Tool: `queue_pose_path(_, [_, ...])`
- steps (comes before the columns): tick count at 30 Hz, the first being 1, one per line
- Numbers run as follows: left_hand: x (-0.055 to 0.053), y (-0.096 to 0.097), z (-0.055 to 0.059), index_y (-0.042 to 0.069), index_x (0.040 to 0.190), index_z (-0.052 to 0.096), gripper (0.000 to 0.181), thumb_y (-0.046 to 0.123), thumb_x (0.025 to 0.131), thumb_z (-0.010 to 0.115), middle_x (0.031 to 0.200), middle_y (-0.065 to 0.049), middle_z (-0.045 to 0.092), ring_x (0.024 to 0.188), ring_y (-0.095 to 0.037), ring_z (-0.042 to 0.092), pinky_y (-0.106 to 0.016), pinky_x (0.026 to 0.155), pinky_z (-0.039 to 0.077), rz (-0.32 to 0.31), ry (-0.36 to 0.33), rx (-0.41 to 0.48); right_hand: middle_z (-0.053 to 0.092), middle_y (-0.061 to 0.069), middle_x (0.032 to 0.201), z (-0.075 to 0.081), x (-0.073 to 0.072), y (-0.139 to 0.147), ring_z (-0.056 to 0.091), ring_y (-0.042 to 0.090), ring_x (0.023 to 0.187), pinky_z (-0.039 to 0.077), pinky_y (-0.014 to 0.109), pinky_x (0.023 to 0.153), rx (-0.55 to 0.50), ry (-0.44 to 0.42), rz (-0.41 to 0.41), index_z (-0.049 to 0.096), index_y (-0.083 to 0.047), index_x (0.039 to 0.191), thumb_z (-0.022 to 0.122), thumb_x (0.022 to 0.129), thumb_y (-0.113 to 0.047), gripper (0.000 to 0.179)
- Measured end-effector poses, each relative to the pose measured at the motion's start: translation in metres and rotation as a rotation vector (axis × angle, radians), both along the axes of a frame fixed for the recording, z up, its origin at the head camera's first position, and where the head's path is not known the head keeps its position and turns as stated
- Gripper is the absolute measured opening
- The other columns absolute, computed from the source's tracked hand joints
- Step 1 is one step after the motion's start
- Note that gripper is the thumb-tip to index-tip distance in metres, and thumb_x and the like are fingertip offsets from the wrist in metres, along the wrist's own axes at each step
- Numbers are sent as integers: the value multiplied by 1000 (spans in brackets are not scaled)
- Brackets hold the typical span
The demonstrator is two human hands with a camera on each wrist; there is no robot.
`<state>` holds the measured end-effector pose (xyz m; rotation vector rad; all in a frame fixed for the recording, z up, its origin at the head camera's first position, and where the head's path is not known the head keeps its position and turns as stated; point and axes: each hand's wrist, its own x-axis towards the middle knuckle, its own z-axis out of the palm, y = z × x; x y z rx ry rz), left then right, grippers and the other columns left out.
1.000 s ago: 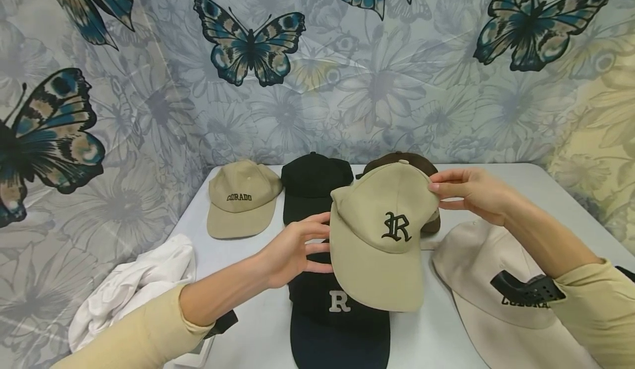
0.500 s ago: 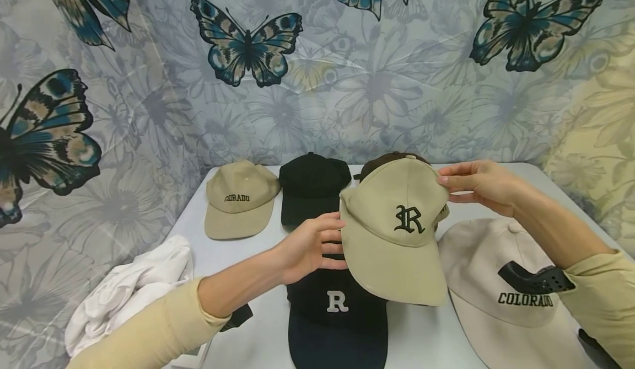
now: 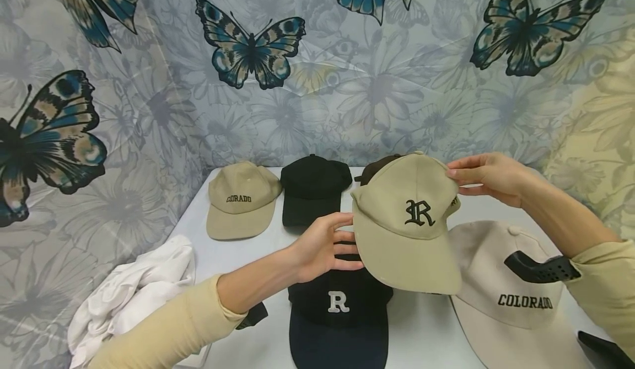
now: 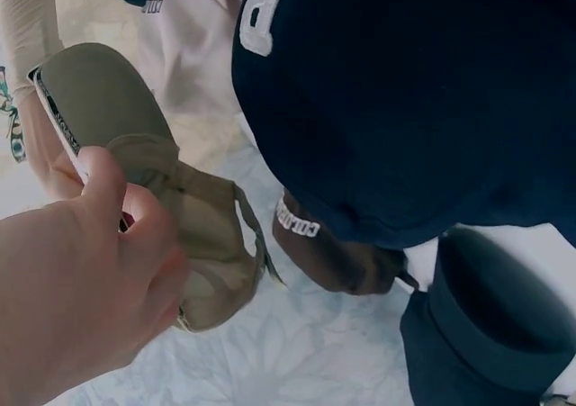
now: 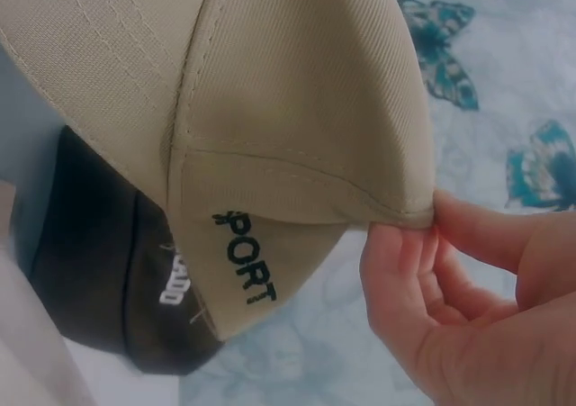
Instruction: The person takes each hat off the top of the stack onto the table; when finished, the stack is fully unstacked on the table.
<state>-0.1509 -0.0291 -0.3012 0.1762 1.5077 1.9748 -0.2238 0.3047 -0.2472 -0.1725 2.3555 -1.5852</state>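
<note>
Above the white table (image 3: 416,327), a beige baseball cap (image 3: 419,231) with a dark gothic R on its front is held up between both hands. My left hand (image 3: 324,250) grips its left edge by the brim, and several fingers reach behind the cap. My right hand (image 3: 496,178) pinches the cap's edge on the right, high on the crown. In the right wrist view, thumb and fingers (image 5: 472,230) meet on a corner of the fabric, next to dark stitched letters reading PORT. Below the held cap lies a navy cap (image 3: 339,333) with a white R.
A cream COLORADO cap (image 3: 521,281) lies at the right, overlapped by the held cap's brim. Behind stand a tan lettered cap (image 3: 243,220), a black cap (image 3: 311,192) and a partly hidden brown cap (image 3: 379,167). White cloth (image 3: 144,286) is bunched at the left. A butterfly-print backdrop (image 3: 347,99) hangs behind.
Both hands have carried the beige cap to the right and slightly upward, turning it a little. More of the navy cap and of the cream cap's lettering shows; the resting caps have stayed put.
</note>
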Motion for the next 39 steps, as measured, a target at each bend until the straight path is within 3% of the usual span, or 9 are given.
queue_pose_path(6, [-2,8,-2,7,139,40,54,38,94,45,115,-16,55,103,-28,58,-51,88,48,36,-19,14,63,-10,96,3,-2,3,62,5,90,52,27,82,41,2,3,52,-2,121,56,98,-15,26])
queue_pose_path(12, [-8,18,-4,6,142,36,58,38,94,45,118,-16,54,105,-29,55,-53,89,46,97,-40,33,63,-10,94,4,-6,7,62,4,88,52,27,81,54,11,-12,59,-7,113,57,97,-15,18])
queue_pose_path(15, [-12,22,-5,3,142,34,60,38,95,44,123,-17,51,109,-31,53,-54,92,44,117,-48,33,62,-10,94,5,-8,9,62,3,87,52,27,81,77,18,-18,57,-4,117,57,97,-16,23])
queue_pose_path(24, [-25,34,-7,1,142,34,56,36,98,41,127,-16,48,120,-34,47,-54,95,41,137,-59,18,58,-12,99,8,-18,18,60,-1,87,52,29,82,134,25,-21,41,11,134,55,99,-21,49])
queue_pose_path(32, [-36,51,-9,-1,139,38,56,36,98,44,120,-15,49,118,-35,47,-55,93,42,173,-69,-3,55,-7,108,11,-24,25,59,-2,86,52,31,83,210,48,-28,38,12,136,54,99,-27,55])
queue_pose_path(39, [-48,61,-5,-2,137,38,56,37,97,45,120,-16,47,118,-35,46,-54,94,42,168,-91,-19,57,-13,98,14,-29,32,60,-2,85,52,27,81,195,39,-41,39,10,135,55,98,-28,55])
